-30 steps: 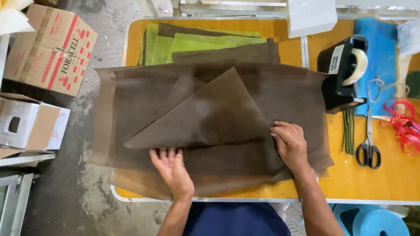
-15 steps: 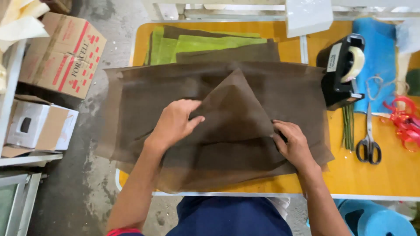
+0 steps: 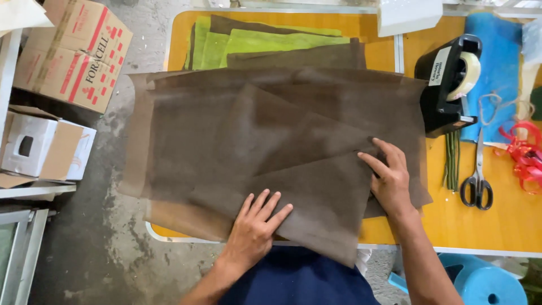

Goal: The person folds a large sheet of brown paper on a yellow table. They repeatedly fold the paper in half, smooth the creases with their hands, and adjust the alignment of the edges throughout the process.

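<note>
Head view: cardboard boxes [image 3: 70,53] sit on the floor well left of the brown sheets [image 3: 271,141], which cover the yellow table [image 3: 508,226]. The left hand [image 3: 254,229] lies flat, fingers spread, on their near edge, gripping nothing. The right hand [image 3: 389,178] presses open-fingered on their right part. Right of the sheets stand a black tape dispenser [image 3: 446,85] and scissors [image 3: 477,181].

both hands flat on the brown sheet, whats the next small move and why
Probably slide the left hand along the slanted fold toward the right hand to press the crease. The top brown sheet lies folded at an angle, its lower corner hanging past the table edge, and the right hand pins its right end, so the fold looks ready to be flattened.
</note>
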